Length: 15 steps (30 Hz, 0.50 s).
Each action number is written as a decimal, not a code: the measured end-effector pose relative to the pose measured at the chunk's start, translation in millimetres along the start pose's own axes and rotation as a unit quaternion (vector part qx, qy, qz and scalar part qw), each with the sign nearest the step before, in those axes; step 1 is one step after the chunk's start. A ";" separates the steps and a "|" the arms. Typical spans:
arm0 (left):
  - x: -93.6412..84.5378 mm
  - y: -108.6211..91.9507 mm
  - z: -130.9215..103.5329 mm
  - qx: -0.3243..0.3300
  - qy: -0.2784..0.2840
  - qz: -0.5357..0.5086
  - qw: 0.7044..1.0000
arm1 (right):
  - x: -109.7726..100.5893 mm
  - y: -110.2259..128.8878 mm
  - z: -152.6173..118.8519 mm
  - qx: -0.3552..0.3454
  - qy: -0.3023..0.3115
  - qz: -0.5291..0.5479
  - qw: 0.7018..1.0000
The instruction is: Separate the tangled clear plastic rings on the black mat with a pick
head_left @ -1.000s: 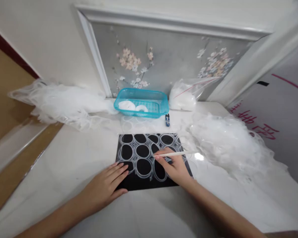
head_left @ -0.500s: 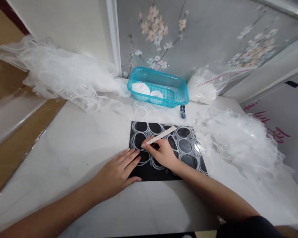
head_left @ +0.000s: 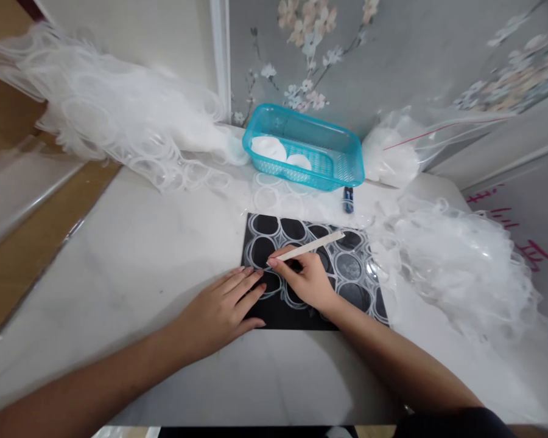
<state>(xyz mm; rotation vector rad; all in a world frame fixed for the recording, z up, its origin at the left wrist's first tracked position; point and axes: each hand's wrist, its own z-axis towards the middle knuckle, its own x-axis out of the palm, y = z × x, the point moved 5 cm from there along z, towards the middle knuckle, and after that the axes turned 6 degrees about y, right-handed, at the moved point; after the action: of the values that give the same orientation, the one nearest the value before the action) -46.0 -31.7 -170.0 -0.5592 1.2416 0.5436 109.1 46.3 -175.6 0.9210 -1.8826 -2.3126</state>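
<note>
The right hand [head_left: 308,281] grips a thin pale stick [head_left: 307,247], fingers curled around its lower end, and the tip near the thumb presses on a clear plastic sheet of rings [head_left: 342,264] that lies over a black board [head_left: 296,310]. The stick slants up and to the right, its free end above the board's upper half. The left hand [head_left: 219,310] lies flat and loose, holding nothing, its fingertips resting on the left edge of the black board and its palm on the white desk [head_left: 132,274]. The two hands are just beside each other (the left fingertips nearly meet the right thumb).

The board sits in the middle of the desk, with the ring pattern showing white against the black. Behind it, near the wall, stands a turquoise basket [head_left: 342,173] with two white round pads [head_left: 269,148] inside. A small dark blue object [head_left: 348,199] lies between the basket and the board; what it is cannot be told. To the right of the basket leans a clear bag [head_left: 393,158] filled with white pieces. Heaps of the same clear ringed plastic [head_left: 109,121] pile up at the left rear of the desk and along its right side. A grey panel with painted blossoms [head_left: 393,67] stands behind everything.
</note>
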 end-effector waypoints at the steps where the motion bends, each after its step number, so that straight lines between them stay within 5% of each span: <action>1: 0.2 0.0 0.3 -0.001 -0.002 0.000 1.000 | 0.3 0.6 0.3 -0.003 0.006 -0.002 1.000; 8: 1.1 0.8 1.3 -0.019 0.001 -0.041 0.999 | 2.8 8.5 -7.2 -0.094 0.008 -0.080 0.992; 13: 0.7 4.5 2.4 -0.037 0.010 -0.093 0.995 | 13.9 14.6 -16.9 -0.227 0.069 -0.263 0.935; 15: 0.2 6.3 3.3 -0.043 0.020 -0.109 0.993 | 2.4 16.1 -7.4 -0.233 0.067 -0.272 0.932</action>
<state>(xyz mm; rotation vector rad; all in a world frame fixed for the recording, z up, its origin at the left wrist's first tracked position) -47.8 -24.8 -170.1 -0.7711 1.1805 0.4033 105.0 34.5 -162.8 1.6123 -1.0245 -2.6995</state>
